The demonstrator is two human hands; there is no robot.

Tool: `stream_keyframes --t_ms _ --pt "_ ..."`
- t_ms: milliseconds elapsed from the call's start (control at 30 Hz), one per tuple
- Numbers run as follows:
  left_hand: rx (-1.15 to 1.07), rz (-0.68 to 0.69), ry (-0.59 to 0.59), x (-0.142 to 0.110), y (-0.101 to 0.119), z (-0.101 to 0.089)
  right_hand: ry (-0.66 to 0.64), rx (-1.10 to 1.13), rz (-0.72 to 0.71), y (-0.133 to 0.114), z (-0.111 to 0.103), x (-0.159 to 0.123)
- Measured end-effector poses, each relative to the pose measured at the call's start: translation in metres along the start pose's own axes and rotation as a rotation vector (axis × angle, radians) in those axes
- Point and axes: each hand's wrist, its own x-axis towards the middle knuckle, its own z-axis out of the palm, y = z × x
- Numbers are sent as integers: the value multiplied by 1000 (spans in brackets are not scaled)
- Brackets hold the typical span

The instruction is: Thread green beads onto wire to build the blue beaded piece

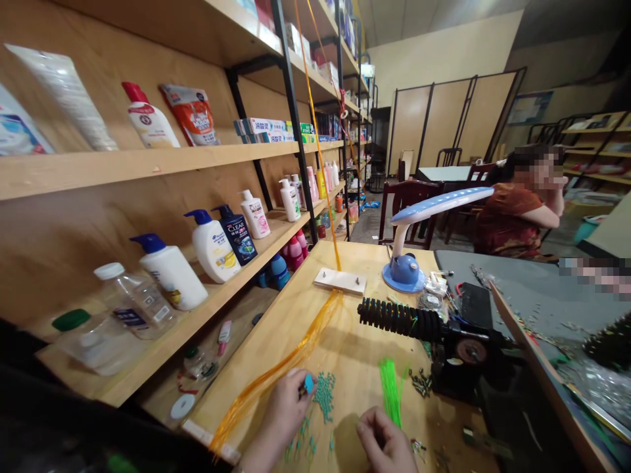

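My left hand [290, 397] is closed beside a pile of small teal beads [324, 394], with a small blue-tipped object [308, 383] showing at its fingers. Long orange threads [276, 368] run past that hand from a white clamp plate [340, 281] with two bolts. To the right, my right hand [387, 441] has thumb and forefinger pinched together; anything between them is too small to make out. Just beyond it lies a bundle of bright green strands [391, 391]. Several teal beads on fine threads [308, 439] lie between my hands.
A black machine with a ribbed roller [399, 318] stands at the right, near a blue desk lamp [405, 270]. Small metal parts [420, 382] lie below the roller. Shelves of bottles [214, 246] border the left. A person [513, 210] sits beyond the grey table [522, 295].
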Motion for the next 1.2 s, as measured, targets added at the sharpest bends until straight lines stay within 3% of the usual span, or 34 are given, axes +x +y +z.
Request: stream_keyframes --t_ms 167,467,800,1200 --pt "204 -12 -58 12 17 5 3 7 2 6 -2 -2" --pt "371 -3 -173 25 16 9 22 -46 2 -2 0 -4" --pt "398 40 -259 33 10 6 20 -50 17 1 -1 -3" --pt "360 78 -251 30 14 3 30 18 55 -11 1 -4"
